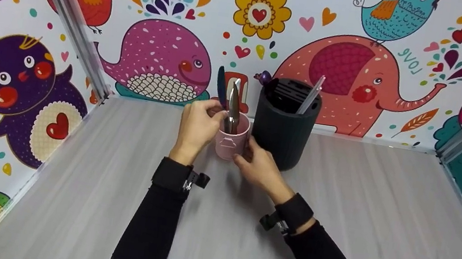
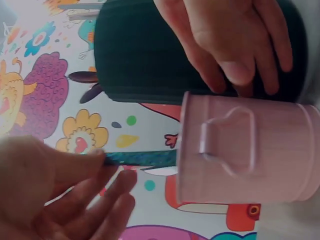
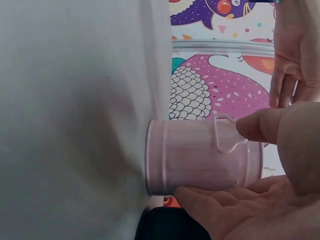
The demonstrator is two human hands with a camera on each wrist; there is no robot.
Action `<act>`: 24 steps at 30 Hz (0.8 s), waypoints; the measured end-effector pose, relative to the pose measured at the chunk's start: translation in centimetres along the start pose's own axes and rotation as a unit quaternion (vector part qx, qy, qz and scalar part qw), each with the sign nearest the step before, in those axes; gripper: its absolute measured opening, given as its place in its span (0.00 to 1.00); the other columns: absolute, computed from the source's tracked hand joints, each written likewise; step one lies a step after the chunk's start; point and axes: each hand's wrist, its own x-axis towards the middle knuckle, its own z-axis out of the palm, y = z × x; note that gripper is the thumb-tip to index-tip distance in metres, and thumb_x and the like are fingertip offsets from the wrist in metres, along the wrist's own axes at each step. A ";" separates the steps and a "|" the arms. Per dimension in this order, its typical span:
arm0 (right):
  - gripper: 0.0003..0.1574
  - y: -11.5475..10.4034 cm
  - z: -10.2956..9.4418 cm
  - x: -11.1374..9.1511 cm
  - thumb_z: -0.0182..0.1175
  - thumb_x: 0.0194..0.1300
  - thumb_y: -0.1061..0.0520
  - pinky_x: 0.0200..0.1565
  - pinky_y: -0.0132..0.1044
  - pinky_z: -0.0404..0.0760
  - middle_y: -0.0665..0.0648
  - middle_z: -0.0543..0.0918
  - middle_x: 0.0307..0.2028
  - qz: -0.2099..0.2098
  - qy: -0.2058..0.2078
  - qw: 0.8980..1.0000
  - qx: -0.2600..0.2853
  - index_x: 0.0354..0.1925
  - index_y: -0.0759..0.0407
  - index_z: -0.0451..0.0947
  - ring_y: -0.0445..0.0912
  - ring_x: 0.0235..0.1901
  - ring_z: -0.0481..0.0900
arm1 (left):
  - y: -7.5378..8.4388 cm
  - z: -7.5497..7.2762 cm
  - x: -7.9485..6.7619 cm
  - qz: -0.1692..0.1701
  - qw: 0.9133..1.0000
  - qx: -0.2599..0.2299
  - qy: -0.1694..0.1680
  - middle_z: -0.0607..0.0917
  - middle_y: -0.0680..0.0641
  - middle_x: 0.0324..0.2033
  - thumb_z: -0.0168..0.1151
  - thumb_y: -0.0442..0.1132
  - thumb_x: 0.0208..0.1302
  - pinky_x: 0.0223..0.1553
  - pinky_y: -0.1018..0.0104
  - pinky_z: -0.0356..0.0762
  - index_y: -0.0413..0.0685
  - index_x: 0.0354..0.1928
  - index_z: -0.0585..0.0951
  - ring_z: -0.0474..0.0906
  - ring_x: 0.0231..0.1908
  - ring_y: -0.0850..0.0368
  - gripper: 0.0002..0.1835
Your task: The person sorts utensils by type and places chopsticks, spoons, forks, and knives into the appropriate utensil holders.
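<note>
A small pink pail with a little wire handle on its side stands upright on the table. My right hand holds it by the side, with the thumb near the handle and the fingers along the opposite side. Inside the pail stand a shiny metal utensil and a slim dark blue-teal utensil; their lower ends are hidden. Over the rim, my left hand pinches the blue-teal utensil between thumb and fingertips. Its glittery shaft shows between fingers and pail in the left wrist view.
Just right of the pail stands a dark ribbed utensil holder with a slotted top. A purple spoon-like utensil and a clear pinkish stick poke out of it. Behind is a patterned wall; the grey table lies in front.
</note>
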 end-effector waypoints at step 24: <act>0.51 0.2 -0.6 -0.3 0.66 0.77 0.53 0.78 0.51 0.75 0.67 0.73 0.79 -0.011 -0.015 1.000 -0.009 0.86 0.65 0.56 0.54 0.76 0.78 | -1.3 1.8 -0.6 -0.063 0.988 0.100 -0.100 0.84 0.40 0.45 0.69 0.43 0.74 0.51 0.46 0.77 0.42 0.39 0.92 0.80 0.47 0.43 0.11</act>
